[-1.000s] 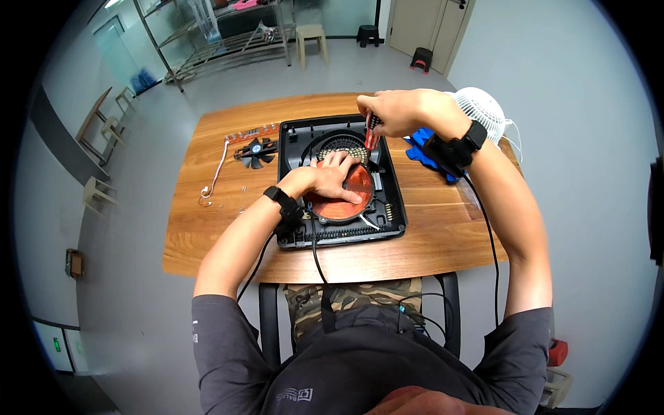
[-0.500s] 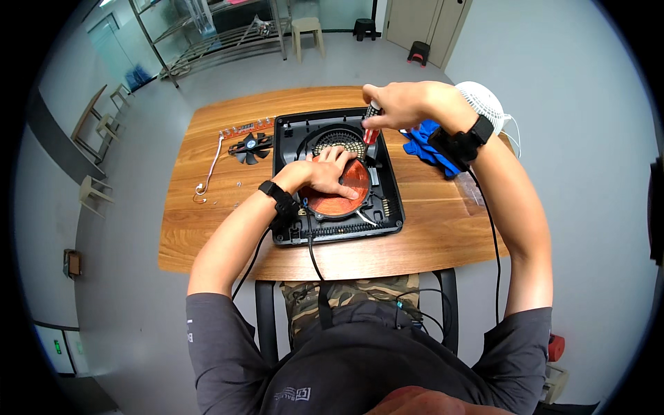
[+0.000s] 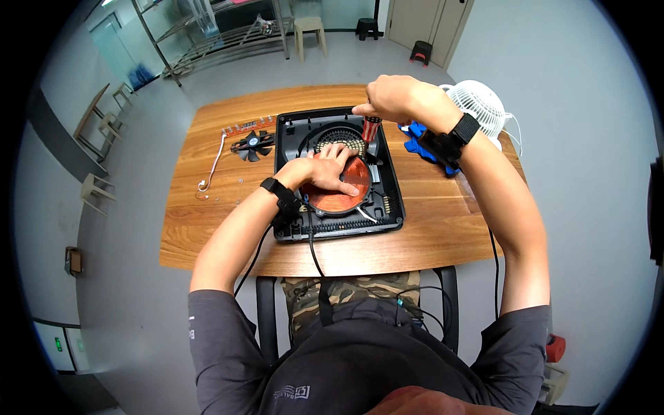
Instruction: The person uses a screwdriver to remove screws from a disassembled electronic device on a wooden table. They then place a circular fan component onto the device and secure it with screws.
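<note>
Right grip holding probable screwdriver, copper coil

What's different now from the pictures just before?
The right hand has shifted a little away from the body and over the red-and-white striped tool handle, covering the white end that showed a moment ago. Nothing was visibly let go or newly picked up. The left hand stays spread on the round copper-coloured coil; the black plastic fan hasn't moved.

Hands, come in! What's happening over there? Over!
Left hand spread on copper coil, partly covering it. Right hand gripping red-and-white tool over black casing. Black fan left of casing, clear of both hands.
</note>
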`<state>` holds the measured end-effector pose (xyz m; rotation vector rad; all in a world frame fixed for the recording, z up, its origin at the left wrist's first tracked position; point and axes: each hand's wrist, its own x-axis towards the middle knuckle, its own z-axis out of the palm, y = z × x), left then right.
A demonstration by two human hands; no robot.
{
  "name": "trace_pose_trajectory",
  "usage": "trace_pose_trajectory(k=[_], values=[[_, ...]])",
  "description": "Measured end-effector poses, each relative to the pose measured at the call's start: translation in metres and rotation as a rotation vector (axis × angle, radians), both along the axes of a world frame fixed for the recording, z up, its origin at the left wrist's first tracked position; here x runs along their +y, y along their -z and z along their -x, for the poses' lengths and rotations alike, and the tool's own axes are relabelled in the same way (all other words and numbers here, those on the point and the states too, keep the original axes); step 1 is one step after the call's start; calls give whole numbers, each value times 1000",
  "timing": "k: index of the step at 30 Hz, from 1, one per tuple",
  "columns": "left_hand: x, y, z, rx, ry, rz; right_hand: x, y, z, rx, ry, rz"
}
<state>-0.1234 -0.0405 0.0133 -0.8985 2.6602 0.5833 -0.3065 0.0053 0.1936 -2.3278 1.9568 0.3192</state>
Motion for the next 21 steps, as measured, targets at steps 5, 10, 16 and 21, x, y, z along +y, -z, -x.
trace_pose_trajectory(k=[5,10,16,21], values=[[2,1,-2,13,-6,3,-2,15,20,-124,-298,82],[-1,-1,3,-2,7,-19,-5,18,26,-158,-232,76],[1,-1,-1,8,-4,-30,-9,12,11,-59,-53,11],[0,-2,-1,-3,5,-1,-3,10,13,-66,-126,52]])
